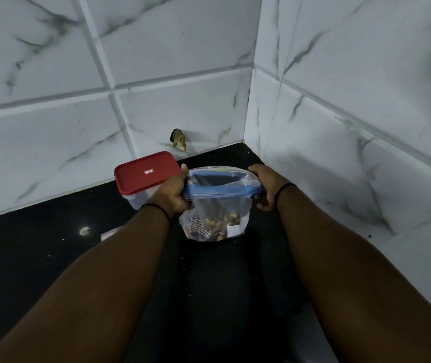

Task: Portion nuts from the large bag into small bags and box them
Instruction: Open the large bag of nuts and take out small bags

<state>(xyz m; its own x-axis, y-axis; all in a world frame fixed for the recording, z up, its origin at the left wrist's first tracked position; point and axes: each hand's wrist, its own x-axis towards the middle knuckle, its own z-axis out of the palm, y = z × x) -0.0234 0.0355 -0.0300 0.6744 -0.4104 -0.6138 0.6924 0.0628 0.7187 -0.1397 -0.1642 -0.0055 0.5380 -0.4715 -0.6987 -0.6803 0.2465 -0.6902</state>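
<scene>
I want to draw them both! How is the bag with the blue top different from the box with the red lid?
The bag is soft, crinkly clear plastic; the box is stiff with straight sides. The bag's blue top is pulled open, while the box's red lid is on. The left hand and right hand hold the bag's ends; the box just stands on the black counter. You can see nuts in the bag, none in the box. Both are see-through.

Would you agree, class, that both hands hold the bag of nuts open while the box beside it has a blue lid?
Not quite. The head view shows the box's lid is red, not blue. The rest stands: the left hand and right hand hold the bag of nuts open.
</scene>
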